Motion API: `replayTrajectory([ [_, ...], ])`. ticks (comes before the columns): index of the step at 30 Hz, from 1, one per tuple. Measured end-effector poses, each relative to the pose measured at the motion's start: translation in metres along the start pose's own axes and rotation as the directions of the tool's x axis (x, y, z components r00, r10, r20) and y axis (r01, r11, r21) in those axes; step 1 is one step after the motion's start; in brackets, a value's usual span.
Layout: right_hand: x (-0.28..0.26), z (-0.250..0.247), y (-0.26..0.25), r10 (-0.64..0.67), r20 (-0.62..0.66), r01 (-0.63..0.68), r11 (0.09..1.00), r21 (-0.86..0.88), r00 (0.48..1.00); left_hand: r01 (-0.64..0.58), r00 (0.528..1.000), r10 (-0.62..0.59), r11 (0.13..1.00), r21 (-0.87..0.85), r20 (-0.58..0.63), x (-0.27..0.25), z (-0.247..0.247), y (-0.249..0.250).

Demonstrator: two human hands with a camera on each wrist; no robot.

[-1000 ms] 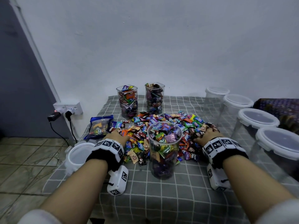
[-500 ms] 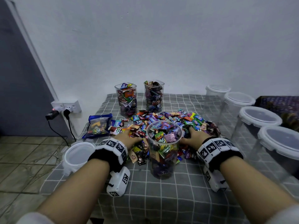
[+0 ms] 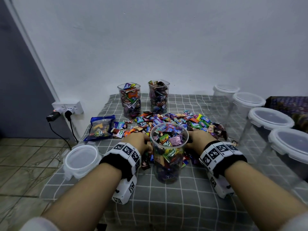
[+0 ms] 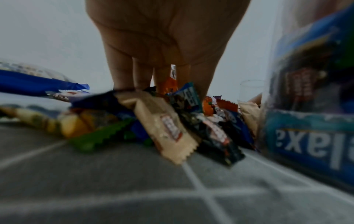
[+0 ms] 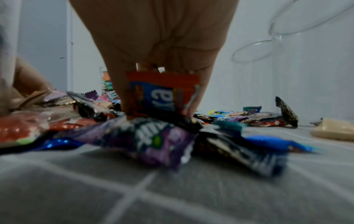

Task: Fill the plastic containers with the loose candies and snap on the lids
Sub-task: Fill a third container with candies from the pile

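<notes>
On the checked cloth (image 3: 166, 205), the open jar (image 3: 169, 157) stands right in front of me, filled with candies nearly to its rim. My left hand (image 3: 137, 141) lies just left of the jar and my right hand (image 3: 199, 139) just right of it — both sunk into the near edge of the candy pile (image 3: 175, 121) that spreads out behind the jar. In the left wrist view my fingers (image 4: 122, 72) point down, close together, with wrappers bunched against their tips. My right fingers (image 5: 116, 84) are curled round an orange-and-blue candy (image 5: 162, 92). Behind the pile stand two more filled jars (image 3: 130, 100) without lids. A loose lid (image 3: 80, 160) lies left of the open jar, at the cloth's edge — and four lidded empty jars (image 3: 270, 124) line up to its right.
</notes>
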State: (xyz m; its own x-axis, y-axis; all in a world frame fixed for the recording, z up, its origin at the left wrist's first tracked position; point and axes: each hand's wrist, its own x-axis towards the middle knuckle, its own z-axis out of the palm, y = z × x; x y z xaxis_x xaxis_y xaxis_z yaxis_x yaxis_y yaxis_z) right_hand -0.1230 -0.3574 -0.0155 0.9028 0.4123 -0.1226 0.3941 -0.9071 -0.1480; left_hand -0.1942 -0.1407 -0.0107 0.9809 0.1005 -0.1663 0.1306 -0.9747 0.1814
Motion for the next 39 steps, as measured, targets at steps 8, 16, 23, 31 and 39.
replayTrajectory([
  [8, -0.007, -0.005, -0.004, -0.017, -0.104, 0.018, 1.0, 0.008, 0.994, 0.028, 0.987, -0.045, 0.994, -0.11, -0.154, -0.004, -0.003, 0.002],
  [16, -0.009, -0.006, -0.004, -0.003, -0.206, 0.018, 0.997, 0.07, 0.979, 0.001, 0.954, -0.081, 0.963, -0.268, -0.288, -0.008, -0.004, 0.001],
  [23, -0.015, -0.009, -0.005, 0.016, -0.258, 0.018, 0.992, 0.128, 0.966, -0.016, 0.928, -0.1, 0.952, -0.307, -0.358, -0.012, -0.005, 0.0],
  [31, -0.035, -0.023, -0.01, 0.061, -0.42, 0.084, 0.944, 0.319, 0.905, -0.058, 0.897, -0.108, 0.932, -0.356, -0.429, -0.022, -0.011, 0.007],
  [39, -0.057, -0.056, -0.028, 0.026, -0.616, 0.303, 0.853, 0.424, 0.788, -0.077, 0.89, -0.115, 0.917, -0.392, -0.442, -0.025, -0.012, 0.008],
])
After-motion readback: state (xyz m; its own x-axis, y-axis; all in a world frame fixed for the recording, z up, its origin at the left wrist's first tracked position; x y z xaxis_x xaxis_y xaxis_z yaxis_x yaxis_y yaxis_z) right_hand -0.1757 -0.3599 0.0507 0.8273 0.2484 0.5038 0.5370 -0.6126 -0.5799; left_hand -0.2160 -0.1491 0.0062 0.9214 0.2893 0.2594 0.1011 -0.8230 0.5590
